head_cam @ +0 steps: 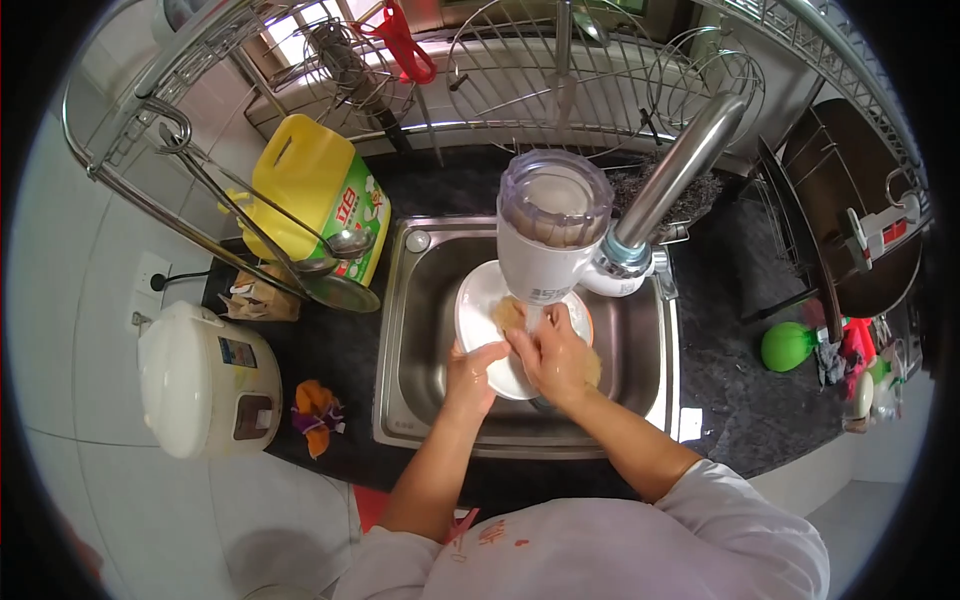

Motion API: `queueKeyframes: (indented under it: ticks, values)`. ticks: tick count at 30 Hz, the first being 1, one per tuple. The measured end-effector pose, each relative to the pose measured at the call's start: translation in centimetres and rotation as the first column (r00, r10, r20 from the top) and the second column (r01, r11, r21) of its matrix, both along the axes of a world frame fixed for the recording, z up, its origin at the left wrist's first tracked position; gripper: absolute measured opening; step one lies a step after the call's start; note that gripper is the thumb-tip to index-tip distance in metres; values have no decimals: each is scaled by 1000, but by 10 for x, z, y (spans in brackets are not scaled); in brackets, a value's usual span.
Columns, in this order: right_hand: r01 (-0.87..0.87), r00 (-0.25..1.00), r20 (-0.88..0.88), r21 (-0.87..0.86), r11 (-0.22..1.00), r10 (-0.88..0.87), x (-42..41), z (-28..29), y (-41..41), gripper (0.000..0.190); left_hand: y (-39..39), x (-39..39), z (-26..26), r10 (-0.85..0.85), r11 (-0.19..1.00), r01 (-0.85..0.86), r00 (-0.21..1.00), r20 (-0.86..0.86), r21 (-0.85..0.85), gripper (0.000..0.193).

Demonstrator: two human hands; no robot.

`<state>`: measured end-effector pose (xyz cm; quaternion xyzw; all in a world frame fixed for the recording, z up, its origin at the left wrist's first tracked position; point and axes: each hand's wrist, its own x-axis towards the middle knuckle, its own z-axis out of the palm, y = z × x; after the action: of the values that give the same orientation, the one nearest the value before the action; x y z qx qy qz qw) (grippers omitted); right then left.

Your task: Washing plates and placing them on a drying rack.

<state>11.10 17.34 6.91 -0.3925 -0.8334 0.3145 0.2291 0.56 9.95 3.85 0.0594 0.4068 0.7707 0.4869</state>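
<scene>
Over the stainless steel sink [420, 352], my left hand [471, 375] grips the left rim of a white plate [477, 300] with an orange edge on its right side. My right hand [556, 358] holds a tan scrubbing pad [508, 315] against the plate, and the pad shows on both sides of the hand. Directly above is the faucet's water filter [547, 262], white with a clear cap. Its spout ends right by my right fingers. Part of the plate is hidden by the filter and my hand.
The steel faucet neck [679, 172] rises behind the filter. At left stand a yellow detergent jug [300, 165], hanging ladles [349, 244], a rice cooker [202, 382] and an orange-purple cloth [316, 416]. A wok [855, 210] and a green ball-shaped thing [787, 346] are at right.
</scene>
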Motion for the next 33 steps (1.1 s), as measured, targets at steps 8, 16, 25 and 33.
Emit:
queueKeyframes:
  ticks: [8, 16, 25, 33]
  values:
    - [-80, 939, -341, -107, 991, 39, -13, -10, 12, 22, 4, 6, -3, -64, 998, 66, 995, -79, 22, 47]
    - [-67, 981, -187, -555, 829, -46, -26, 17, 73, 32, 3, 30, 6, -253, 964, 220, 935, -248, -152, 32]
    - [-181, 968, 187, 72, 981, 165, -39, 19, 19, 45, 19, 8, -21, -43, 995, 24, 977, 209, 96, 56]
    - [-90, 982, 178, 149, 985, 63, 39, -3, -14, 44, 14, -5, -24, 36, 992, -59, 979, 198, 112, 69]
